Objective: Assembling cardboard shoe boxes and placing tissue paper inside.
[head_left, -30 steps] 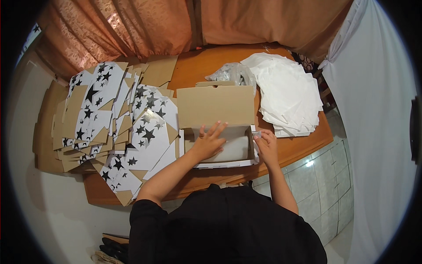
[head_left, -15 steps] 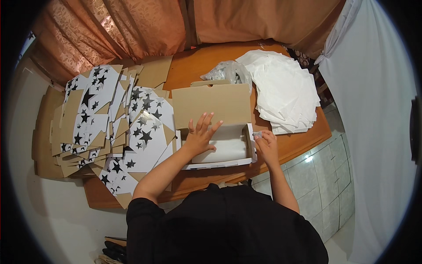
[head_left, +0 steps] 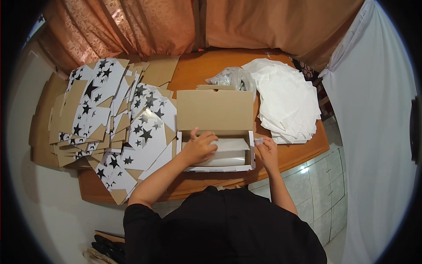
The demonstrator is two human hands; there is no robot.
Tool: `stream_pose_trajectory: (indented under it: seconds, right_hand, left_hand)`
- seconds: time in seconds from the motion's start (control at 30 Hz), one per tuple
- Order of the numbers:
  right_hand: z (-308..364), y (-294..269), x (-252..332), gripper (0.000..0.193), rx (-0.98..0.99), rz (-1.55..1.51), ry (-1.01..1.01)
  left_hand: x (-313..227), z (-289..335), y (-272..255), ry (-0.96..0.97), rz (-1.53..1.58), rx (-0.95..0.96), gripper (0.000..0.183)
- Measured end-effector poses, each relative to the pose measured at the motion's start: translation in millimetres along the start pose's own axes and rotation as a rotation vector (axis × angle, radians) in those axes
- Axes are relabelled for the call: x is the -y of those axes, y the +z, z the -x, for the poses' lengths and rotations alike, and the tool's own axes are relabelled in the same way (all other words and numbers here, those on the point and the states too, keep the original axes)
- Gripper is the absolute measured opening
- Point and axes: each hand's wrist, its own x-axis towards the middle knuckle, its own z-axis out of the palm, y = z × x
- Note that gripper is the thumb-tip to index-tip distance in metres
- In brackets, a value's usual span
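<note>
An open cardboard box (head_left: pixel 215 110) with a brown inside stands before me, its lid raised at the back. White paper (head_left: pixel 231 144) lines it, and a sheet of this is lifted and folded over inside. My left hand (head_left: pixel 200 146) reaches over the box's left part, fingers curled onto the lifted paper and gripping it. Just outside the right wall, my right hand (head_left: pixel 267 155) pinches a small clear-and-grey plastic packet (head_left: pixel 259 141); its contents are too small to make out.
Flat cardboard pieces (head_left: pixel 147 132) printed with black stars are heaped on the left. A stack of white paper sheets (head_left: pixel 288 101) lies at the right. Behind the box sits a clear plastic bag (head_left: pixel 233 78) on the wooden table (head_left: pixel 193 66). Orange curtains (head_left: pixel 241 24) hang along the back.
My left hand has gone from spread fingers to curled ones, and a paper flap in the box is now raised. The right hand still holds the packet beside the box.
</note>
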Motion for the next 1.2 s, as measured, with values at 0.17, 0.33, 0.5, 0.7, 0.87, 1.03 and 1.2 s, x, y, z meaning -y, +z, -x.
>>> stream_pose_trajectory:
  seconds: [0.17, 0.33, 0.5, 0.7, 0.87, 1.03, 1.2]
  right_hand:
    - [-6, 11, 13, 0.017, 0.089, 0.025, -0.063]
    - [-7, 38, 47, 0.021, 0.391, 0.240, -0.198]
    - [-1, 70, 47, 0.023, 0.488, 0.473, -0.218]
    - [-29, 58, 60, 0.052, 0.151, 0.523, -0.116]
    - [-91, 50, 10, 0.071, -0.057, -0.170, 0.200]
    - [-99, 32, 30, 0.078, 0.089, -0.633, 0.385]
    - [-67, 14, 64, 0.086, 0.101, -0.561, 0.175]
  left_hand:
    - [-3, 10, -6, -0.137, 0.179, 0.295, 0.026]
    - [5, 15, -13, -0.202, 0.085, 0.415, 0.027]
    - [5, 21, -56, -0.446, 0.214, 0.035, 0.023]
    - [-10, 72, -90, -0.697, 0.205, -0.259, 0.029]
    - [-41, 90, -65, -0.732, 0.276, -0.257, 0.037]
    - [-56, 100, -27, -0.689, 0.206, -0.116, 0.026]
    - [-62, 102, -10, -0.766, 0.143, -0.124, 0.022]
